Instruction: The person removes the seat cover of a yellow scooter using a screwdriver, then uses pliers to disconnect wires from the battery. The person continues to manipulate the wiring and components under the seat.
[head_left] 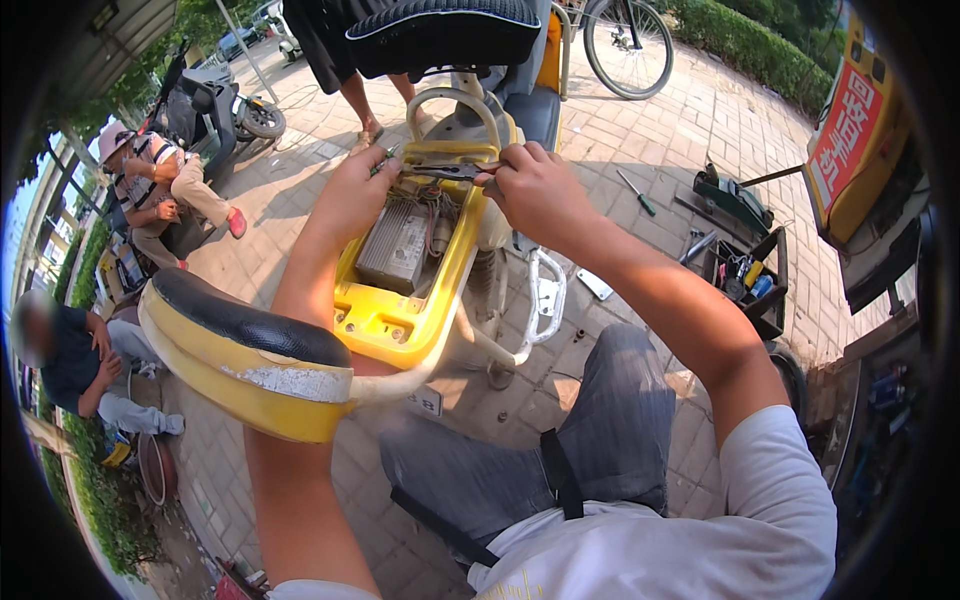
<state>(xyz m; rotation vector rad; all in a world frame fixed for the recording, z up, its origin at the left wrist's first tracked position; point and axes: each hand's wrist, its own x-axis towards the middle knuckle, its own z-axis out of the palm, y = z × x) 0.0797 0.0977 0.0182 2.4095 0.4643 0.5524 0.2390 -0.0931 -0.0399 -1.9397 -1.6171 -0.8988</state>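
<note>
The open under-seat bay of a yellow electric scooter (pixel 440 325) lies in front of me. Inside sit a ribbed grey metal box (pixel 397 243) and a bundle of wires (pixel 438 212). My right hand (pixel 540 192) is closed on the handles of pliers (pixel 450 171), their dark jaws pointing left over the bay's far end. Across from it, my left hand (pixel 350 190) is closed by the jaw tips, with a small green piece (pixel 386 158) at its fingertips whose kind I cannot make out. The yellow backrest (pixel 250 385) with black padding covers part of my left forearm.
A black toolbox (pixel 755 285), a screwdriver (pixel 637 193), a dark green tool (pixel 733 198) and a white flat object (pixel 594 284) lie on the paving to the right. The raised seat (pixel 445 45) stands beyond. Two people sit at left; another stands behind the scooter.
</note>
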